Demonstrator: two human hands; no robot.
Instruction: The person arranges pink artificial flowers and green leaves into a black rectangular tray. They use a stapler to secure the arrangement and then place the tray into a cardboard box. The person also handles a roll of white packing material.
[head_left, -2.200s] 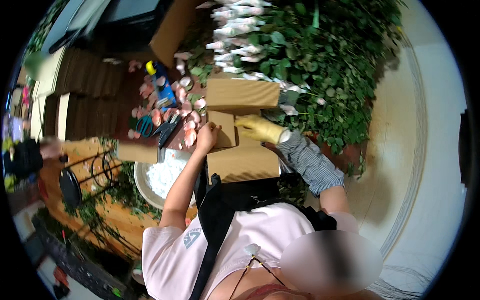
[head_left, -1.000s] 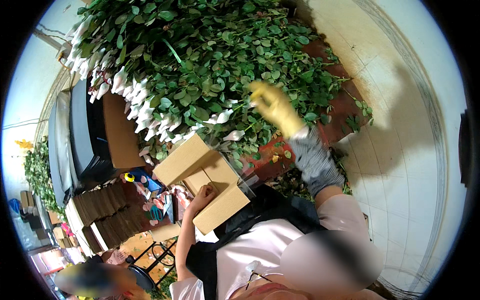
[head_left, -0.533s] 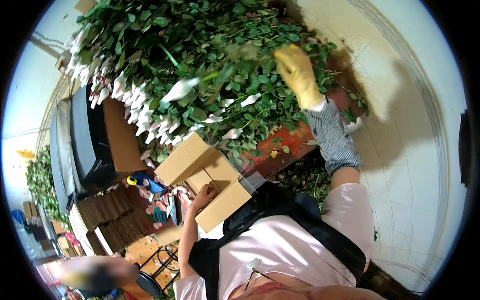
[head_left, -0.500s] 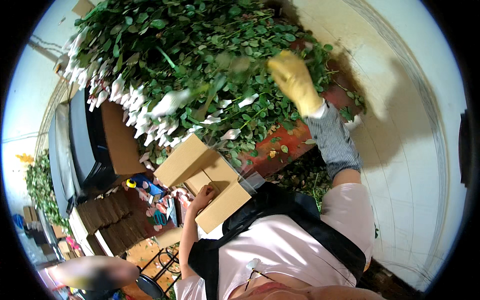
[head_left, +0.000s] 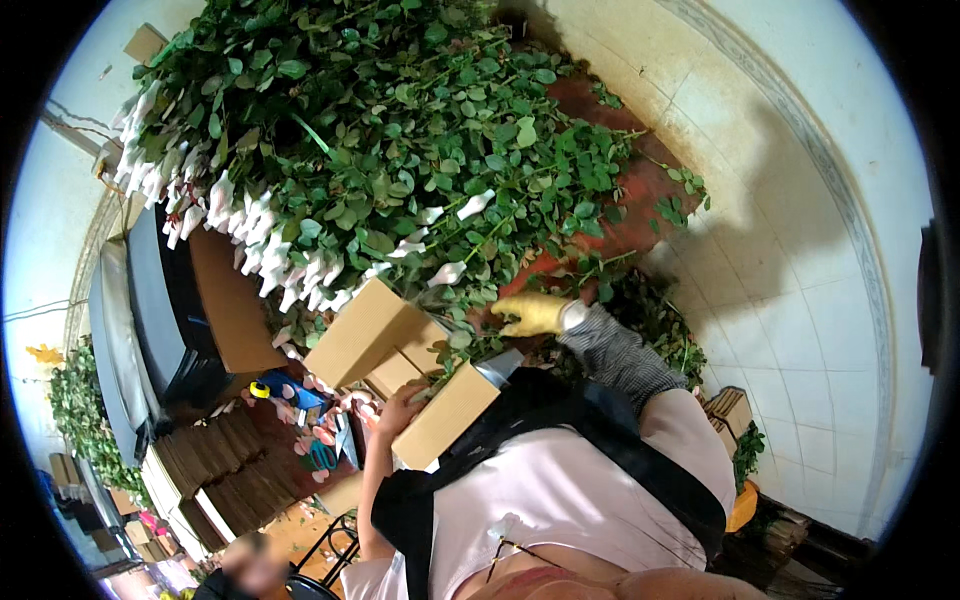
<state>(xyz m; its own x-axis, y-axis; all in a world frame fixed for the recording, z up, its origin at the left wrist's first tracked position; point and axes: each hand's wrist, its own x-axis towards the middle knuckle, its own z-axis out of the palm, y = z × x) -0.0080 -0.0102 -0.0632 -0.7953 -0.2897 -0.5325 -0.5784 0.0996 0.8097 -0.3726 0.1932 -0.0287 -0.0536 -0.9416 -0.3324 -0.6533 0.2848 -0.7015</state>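
Observation:
A corrugated cardboard form [head_left: 455, 415] with two raised blocks and a channel between them rests against my front. My bare left hand [head_left: 402, 407] is at the channel's near end, its fingers curled beside some green leaves [head_left: 455, 350] lying in the channel. What those fingers hold is hidden. Just beyond the form's right side is my right hand [head_left: 530, 315], in a yellow glove, thumb and fingers apart with nothing visible between them. Ahead lies a large heap of leafy rose stems [head_left: 430, 150], many of their heads in white sleeves [head_left: 275, 255] toward the left.
A stack of dark boards [head_left: 165, 300] stands at the left, above piled brown cardboard [head_left: 215, 440]. Teal scissors [head_left: 322, 455] lie among petals. A tiled wall [head_left: 790, 350] bounds the right. Another person [head_left: 250, 570] is at the lower left.
My gloved right hand has come back from over the heap to beside the cardboard form. Green leaves now lie in the form's channel. My left hand stays at the form.

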